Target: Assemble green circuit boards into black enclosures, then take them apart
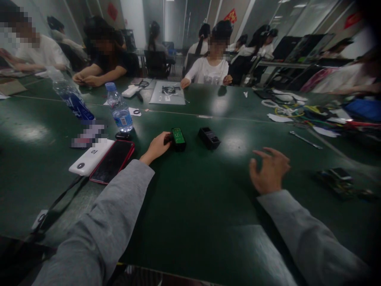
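My left hand (158, 146) reaches forward over the dark green table (190, 198) and its fingers close on the left side of a small black box with a green circuit board on top (179, 138). A second small black box part (209, 138) lies just to the right of it, untouched. My right hand (269, 169) hovers above the table to the right, fingers spread and curled, holding nothing. Both arms wear grey sleeves.
A red-cased phone (112, 161) and a white power bank (91, 157) lie at my left. Two water bottles (119, 113) (71, 97) stand behind them. Dark parts (337, 180) lie at right, cables and paper (297, 109) beyond. Several people sit along the far side.
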`<action>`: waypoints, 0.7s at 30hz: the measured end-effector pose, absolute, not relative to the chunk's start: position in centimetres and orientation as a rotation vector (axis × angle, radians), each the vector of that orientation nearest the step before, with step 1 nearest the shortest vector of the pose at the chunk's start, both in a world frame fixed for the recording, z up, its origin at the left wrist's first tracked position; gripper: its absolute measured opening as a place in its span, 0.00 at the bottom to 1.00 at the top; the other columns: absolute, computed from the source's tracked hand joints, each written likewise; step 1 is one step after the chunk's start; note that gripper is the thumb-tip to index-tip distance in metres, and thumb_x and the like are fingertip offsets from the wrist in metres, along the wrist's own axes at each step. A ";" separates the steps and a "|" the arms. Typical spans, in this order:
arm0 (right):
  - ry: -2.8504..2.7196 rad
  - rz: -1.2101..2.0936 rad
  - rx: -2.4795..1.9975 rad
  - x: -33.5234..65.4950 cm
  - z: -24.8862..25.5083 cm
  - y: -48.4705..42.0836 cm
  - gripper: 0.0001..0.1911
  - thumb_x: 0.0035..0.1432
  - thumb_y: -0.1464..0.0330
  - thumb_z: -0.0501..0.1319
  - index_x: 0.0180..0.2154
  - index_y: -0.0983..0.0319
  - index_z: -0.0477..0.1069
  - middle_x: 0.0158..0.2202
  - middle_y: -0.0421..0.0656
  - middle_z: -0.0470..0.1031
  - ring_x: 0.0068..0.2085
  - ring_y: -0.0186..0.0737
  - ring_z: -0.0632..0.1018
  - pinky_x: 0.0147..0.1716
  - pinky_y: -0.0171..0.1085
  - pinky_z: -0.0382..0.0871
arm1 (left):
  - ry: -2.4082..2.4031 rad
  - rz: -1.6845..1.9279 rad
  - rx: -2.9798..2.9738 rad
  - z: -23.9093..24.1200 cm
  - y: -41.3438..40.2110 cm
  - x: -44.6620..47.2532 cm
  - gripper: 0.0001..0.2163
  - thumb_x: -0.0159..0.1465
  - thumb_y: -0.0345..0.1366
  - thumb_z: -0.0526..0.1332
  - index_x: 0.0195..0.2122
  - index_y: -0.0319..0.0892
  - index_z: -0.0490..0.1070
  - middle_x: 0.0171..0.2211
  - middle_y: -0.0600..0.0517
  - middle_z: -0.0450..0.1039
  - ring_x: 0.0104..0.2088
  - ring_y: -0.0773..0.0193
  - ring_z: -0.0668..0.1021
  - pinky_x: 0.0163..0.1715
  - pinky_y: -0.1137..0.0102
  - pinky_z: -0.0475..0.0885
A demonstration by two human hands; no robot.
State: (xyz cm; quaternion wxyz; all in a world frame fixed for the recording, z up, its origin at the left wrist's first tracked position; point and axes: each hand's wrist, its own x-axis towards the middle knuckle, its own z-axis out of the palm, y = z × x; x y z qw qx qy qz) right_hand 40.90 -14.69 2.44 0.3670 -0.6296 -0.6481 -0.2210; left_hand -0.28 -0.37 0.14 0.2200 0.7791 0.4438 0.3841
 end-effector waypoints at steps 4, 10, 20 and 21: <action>-1.931 -0.444 -1.520 32.3 2.3 -8.2 0.27 0.69 0.53 0.51 0.62 0.62 0.64 0.64 0.57 0.57 0.64 0.62 0.61 0.57 0.62 0.62 | 1.242 1.042 2.149 0.4 -0.7 -0.2 0.18 0.64 0.30 0.62 0.56 0.42 0.67 0.50 0.43 0.77 0.50 0.55 0.80 0.53 0.54 0.73; -1.970 -0.143 -1.482 30.3 2.0 -3.1 0.25 0.67 0.59 0.53 0.59 0.65 0.67 0.53 0.57 0.68 0.53 0.56 0.72 0.52 0.54 0.70 | 1.260 1.036 2.150 0.5 -0.7 -0.2 0.18 0.64 0.29 0.62 0.56 0.42 0.67 0.50 0.44 0.77 0.50 0.56 0.80 0.53 0.55 0.74; -1.989 -0.399 -1.573 43.8 2.0 -13.8 0.26 0.66 0.50 0.57 0.59 0.53 0.71 0.47 0.55 0.73 0.44 0.54 0.77 0.37 0.49 0.73 | 1.255 1.026 2.139 1.0 -1.1 -0.1 0.17 0.65 0.29 0.62 0.55 0.41 0.67 0.50 0.43 0.77 0.50 0.55 0.80 0.53 0.54 0.74; -1.869 -0.511 -1.617 45.9 2.8 -14.6 0.25 0.65 0.49 0.58 0.58 0.52 0.73 0.48 0.57 0.73 0.45 0.57 0.77 0.38 0.51 0.72 | 1.255 1.030 2.139 1.0 -1.1 0.0 0.17 0.65 0.29 0.62 0.55 0.42 0.67 0.50 0.43 0.77 0.50 0.55 0.80 0.53 0.54 0.74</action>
